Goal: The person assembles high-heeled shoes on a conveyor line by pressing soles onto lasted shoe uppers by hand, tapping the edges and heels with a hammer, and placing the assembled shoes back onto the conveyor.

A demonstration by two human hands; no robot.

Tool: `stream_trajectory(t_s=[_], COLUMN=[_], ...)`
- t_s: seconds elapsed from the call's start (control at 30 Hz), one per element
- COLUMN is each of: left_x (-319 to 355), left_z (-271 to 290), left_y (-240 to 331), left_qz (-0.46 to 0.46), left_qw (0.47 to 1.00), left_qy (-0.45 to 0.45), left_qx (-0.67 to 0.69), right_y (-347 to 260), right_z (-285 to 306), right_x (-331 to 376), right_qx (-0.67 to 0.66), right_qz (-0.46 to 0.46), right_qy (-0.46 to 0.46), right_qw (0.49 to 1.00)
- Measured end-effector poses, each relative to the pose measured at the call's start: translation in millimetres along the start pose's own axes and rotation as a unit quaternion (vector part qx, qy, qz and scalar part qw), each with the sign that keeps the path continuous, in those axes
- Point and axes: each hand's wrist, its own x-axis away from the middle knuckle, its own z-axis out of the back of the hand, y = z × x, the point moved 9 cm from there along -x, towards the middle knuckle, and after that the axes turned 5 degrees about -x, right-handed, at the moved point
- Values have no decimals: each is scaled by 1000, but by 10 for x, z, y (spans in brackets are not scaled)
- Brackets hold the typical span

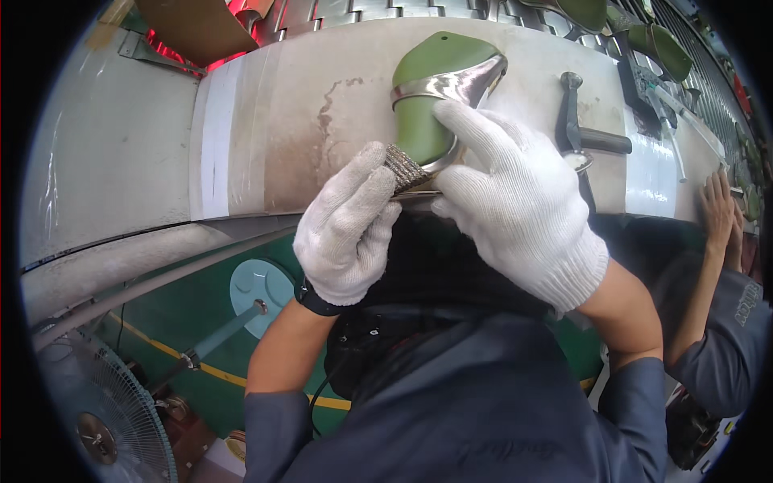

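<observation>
On the light worktable (290, 121) lies a green shoe last (423, 129) with a shiny silver strap (451, 83) wrapped across it and along its right side. My left hand (346, 225), in a white knit glove, is closed with its fingertips pinching a brown, ridged, textured strap (405, 167) at the near end of the last. My right hand (523, 193), also gloved, grips the last from the right. Its index finger presses on the green surface and its thumb is near the metallic edge. The underside of the last is hidden.
Right of the last lie a hammer (570, 113) and a small round-ended tool (578, 161). Beyond the table runs a metal slat conveyor (354, 16) with more green lasts (660, 50). A co-worker's hands (719, 209) are at far right. A fan (105, 427) and round stool (262, 294) stand lower left.
</observation>
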Motion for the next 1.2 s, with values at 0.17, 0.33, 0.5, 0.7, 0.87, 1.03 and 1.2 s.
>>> stream_trajectory(t_s=[0.17,0.33,0.5,0.7,0.87,1.03,1.2], left_x=[-42,-59,-327,-413,-519,-772,-1246], left_z=[6,2,-62,-117,-112,-209,-686], left_y=[27,-97,-30,47,108,214,-6], left_qz=[51,225,149,79,68,100,140], left_qw=[998,956,977,992,995,986,955], left_qy=[39,57,-56,-81,-70,-130,-254], left_qx=[11,181,144,59,24,-19,-64], right_y=[20,56,148,188,225,323,542], right_z=[17,55,103,102,105,122,205], right_x=[-24,-97,-57,-85,-111,-111,-22], right_qx=[-22,-29,5,-30,-41,-58,87], right_qz=[-11,-1,82,93,101,104,64], right_qy=[-14,-47,-11,-8,3,-10,-23], right_qw=[1000,998,997,995,994,993,994])
